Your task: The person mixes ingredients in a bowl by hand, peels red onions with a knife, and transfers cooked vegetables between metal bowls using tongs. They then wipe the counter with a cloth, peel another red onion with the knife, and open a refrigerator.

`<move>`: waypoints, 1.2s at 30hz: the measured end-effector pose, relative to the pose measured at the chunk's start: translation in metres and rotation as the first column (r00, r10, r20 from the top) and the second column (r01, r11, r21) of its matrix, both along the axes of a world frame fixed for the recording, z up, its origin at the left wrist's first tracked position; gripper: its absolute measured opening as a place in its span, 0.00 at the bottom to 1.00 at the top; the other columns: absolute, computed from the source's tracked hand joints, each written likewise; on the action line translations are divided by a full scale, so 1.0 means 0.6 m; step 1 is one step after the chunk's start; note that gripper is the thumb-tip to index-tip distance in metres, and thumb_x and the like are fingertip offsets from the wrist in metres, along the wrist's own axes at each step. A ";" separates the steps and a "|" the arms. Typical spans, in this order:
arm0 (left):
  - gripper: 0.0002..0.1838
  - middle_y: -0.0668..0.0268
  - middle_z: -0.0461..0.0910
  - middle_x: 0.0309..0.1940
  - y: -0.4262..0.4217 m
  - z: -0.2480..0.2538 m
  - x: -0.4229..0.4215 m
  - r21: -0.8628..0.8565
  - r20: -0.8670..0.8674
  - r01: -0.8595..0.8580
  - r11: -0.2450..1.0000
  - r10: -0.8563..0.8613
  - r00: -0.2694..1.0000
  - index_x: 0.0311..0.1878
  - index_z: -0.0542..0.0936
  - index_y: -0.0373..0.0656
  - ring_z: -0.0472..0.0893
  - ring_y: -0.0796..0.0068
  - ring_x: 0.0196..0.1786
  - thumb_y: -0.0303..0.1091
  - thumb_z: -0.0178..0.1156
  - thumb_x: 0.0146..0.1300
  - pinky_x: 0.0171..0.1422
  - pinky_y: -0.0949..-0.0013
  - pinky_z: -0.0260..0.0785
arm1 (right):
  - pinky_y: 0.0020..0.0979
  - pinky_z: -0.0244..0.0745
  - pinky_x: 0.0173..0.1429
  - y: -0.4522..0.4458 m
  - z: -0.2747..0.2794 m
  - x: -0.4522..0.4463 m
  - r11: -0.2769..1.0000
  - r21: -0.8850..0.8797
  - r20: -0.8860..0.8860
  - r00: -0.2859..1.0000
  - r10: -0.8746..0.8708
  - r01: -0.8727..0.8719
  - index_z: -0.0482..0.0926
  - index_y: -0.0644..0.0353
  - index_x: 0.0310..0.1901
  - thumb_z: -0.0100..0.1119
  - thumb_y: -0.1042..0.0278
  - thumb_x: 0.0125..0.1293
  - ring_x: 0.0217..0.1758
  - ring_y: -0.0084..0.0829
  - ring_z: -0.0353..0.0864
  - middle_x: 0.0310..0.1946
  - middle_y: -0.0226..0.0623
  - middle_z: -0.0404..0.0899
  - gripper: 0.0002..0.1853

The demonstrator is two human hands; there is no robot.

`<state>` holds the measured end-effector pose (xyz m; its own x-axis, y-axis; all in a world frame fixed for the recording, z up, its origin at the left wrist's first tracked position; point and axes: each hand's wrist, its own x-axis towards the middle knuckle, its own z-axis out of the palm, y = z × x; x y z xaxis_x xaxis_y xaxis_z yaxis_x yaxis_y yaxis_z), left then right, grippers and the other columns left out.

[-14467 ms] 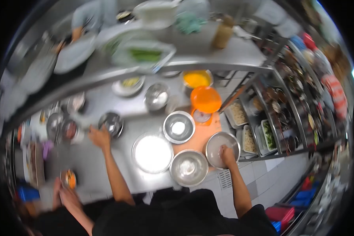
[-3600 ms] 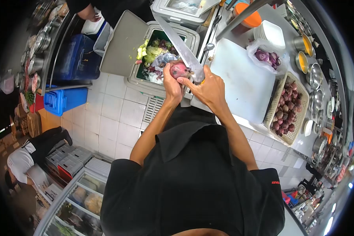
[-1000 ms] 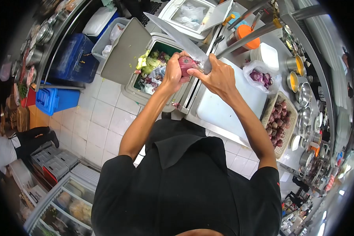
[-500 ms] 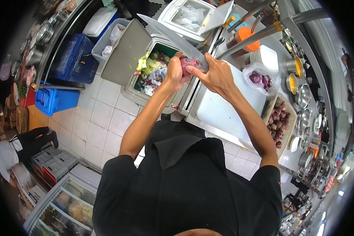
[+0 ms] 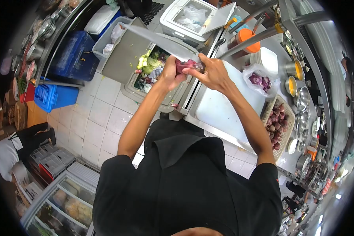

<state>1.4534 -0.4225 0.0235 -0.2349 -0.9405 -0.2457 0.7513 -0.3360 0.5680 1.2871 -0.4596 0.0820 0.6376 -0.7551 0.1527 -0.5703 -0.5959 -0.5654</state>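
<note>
- L hand is gripping 1 red onion, fingers closed
- R hand is gripping knife, thumb touching onion
- Knife is crossing over open bin w/ veg scraps

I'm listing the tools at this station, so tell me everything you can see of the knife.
The knife has a long, broad blade of silvery, metal-looking material, narrowing toward a blurred tip. Its handle is hidden, apparently within the right hand. The blade slants toward the picture's upper left, across the view of the open bin and its lid. Its wide end lies by the red onion in the left hand; whether blade and onion touch is unclear.
</note>
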 end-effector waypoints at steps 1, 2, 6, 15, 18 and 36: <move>0.18 0.73 0.78 0.25 0.006 0.021 -0.011 0.043 0.073 -0.157 0.987 0.154 0.985 0.36 0.77 0.50 0.68 0.86 0.19 0.53 0.47 0.68 0.18 0.80 0.56 | 0.36 0.64 0.23 -0.001 -0.002 0.005 1.000 -0.022 0.016 1.000 -0.019 0.019 0.72 0.64 0.28 0.67 0.36 0.54 0.14 0.39 0.71 0.12 0.43 0.70 0.32; 0.18 0.73 0.78 0.25 0.006 0.018 -0.010 0.041 0.072 -0.165 0.986 0.161 0.984 0.36 0.77 0.50 0.68 0.86 0.19 0.53 0.47 0.68 0.18 0.80 0.56 | 0.36 0.64 0.23 -0.001 -0.002 0.010 1.000 -0.025 0.016 1.000 -0.011 0.012 0.72 0.64 0.28 0.67 0.36 0.54 0.14 0.39 0.71 0.12 0.43 0.70 0.32; 0.23 0.72 0.78 0.27 0.017 -0.008 0.001 0.027 -0.060 -0.217 0.976 0.218 0.974 0.36 0.78 0.46 0.69 0.83 0.20 0.56 0.45 0.69 0.23 0.78 0.61 | 0.34 0.64 0.22 -0.008 -0.005 0.025 0.993 -0.095 0.062 0.996 -0.068 0.073 0.74 0.63 0.28 0.71 0.38 0.52 0.14 0.33 0.68 0.12 0.40 0.69 0.30; 0.15 0.74 0.75 0.22 0.022 0.011 0.009 0.119 -0.091 -0.399 0.909 0.410 0.907 0.28 0.71 0.54 0.68 0.85 0.17 0.52 0.51 0.66 0.15 0.77 0.51 | 0.32 0.64 0.21 -0.002 -0.009 0.067 0.936 -0.341 0.171 0.985 -0.029 0.087 0.70 0.61 0.24 0.75 0.39 0.48 0.14 0.31 0.69 0.12 0.36 0.69 0.31; 0.14 0.73 0.74 0.21 0.012 0.002 0.009 0.113 -0.194 -0.406 0.907 0.421 0.886 0.28 0.71 0.54 0.68 0.82 0.17 0.50 0.50 0.65 0.14 0.76 0.49 | 0.32 0.63 0.19 -0.007 -0.018 0.072 0.885 -0.455 0.188 0.982 -0.010 0.096 0.68 0.59 0.21 0.75 0.39 0.47 0.13 0.33 0.69 0.13 0.35 0.68 0.31; 0.37 0.58 0.81 0.41 0.024 -0.055 0.064 0.210 -0.324 -0.455 0.865 0.501 0.803 0.44 0.77 0.34 0.83 0.62 0.47 0.68 0.55 0.59 0.59 0.62 0.78 | 0.33 0.68 0.22 0.028 -0.044 0.055 0.871 -0.483 0.044 0.992 0.120 -0.084 0.69 0.57 0.23 0.72 0.36 0.47 0.16 0.34 0.74 0.14 0.32 0.69 0.30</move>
<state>1.4918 -0.4084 -0.0097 0.1444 -0.9262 -0.3483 0.9750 0.0731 0.2097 1.3199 -0.4430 0.0556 0.6813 -0.5087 0.5264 -0.4610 -0.8567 -0.2312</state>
